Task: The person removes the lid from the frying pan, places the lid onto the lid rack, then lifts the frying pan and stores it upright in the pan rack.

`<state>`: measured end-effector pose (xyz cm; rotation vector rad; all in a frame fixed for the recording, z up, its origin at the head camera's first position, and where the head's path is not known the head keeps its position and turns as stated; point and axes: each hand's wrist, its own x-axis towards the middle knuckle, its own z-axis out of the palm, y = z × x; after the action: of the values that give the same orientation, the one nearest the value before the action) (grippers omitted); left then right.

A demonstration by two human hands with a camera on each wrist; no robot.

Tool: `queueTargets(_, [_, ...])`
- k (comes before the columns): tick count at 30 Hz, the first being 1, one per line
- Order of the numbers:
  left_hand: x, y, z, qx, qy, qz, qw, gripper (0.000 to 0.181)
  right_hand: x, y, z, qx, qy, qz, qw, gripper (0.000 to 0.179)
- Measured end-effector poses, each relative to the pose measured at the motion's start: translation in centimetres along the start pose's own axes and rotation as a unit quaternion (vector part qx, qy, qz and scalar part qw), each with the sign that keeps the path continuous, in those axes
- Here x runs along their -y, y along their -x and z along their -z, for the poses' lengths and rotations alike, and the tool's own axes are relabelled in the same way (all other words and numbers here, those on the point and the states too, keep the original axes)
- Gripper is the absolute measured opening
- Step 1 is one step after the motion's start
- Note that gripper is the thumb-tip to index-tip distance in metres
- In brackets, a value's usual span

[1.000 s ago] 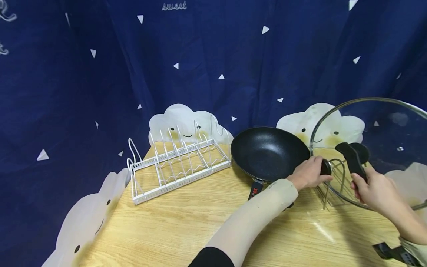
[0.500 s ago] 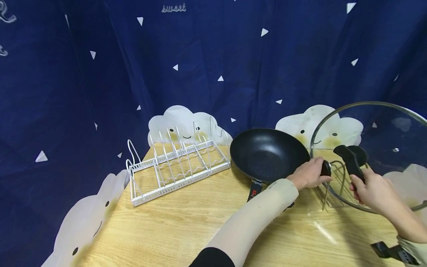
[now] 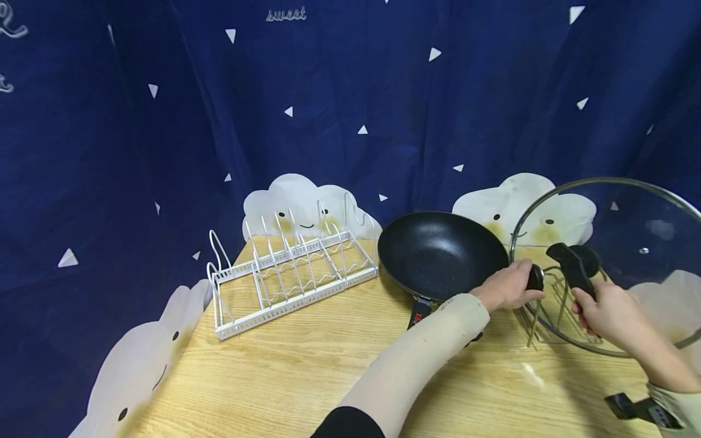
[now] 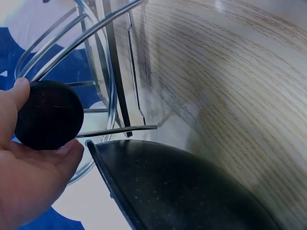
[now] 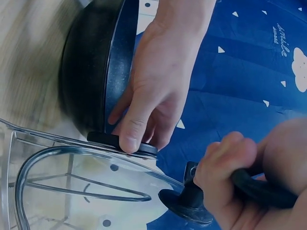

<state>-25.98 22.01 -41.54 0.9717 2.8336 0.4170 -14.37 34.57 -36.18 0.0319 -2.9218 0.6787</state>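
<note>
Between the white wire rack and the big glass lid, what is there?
The black pan, with the left hand overlapping its right side in the image; the head view shows this.

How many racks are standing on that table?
2: a white rack left of the black pan, and a metal wire rack to the pan's right, seen partly through the glass lid. The second is partly hidden.

A frying pan (image 3: pixel 440 255) sits on a table (image 3: pixel 306 377), its handle (image 3: pixel 419 312) toward the person. Left of the pan is a long rack (image 3: pixel 285 309); behind the pan, a curtain (image 3: pixel 328 91). Right of the pan: the left hand (image 3: pixel 506 286) just beside it, a wire stand (image 3: pixel 531 328), a large lid (image 3: pixel 630 228) and, farthest from it, the right hand (image 3: pixel 613 310).
</note>
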Motion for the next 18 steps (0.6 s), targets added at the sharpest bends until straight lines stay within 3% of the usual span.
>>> queueTargets(10, [-0.02, -0.18, -0.06, 0.004, -0.004, 0.002, 1.0000, 0.069, 0.05, -0.41, -0.43, -0.005, 0.016, 0.010, 0.9998, 0.039])
queueTargets(18, [0.19, -0.36, -0.17, 0.000, -0.003, -0.001, 1.0000, 0.069, 0.09, -0.89, -0.64, 0.011, 0.005, -0.013, 0.9998, 0.044])
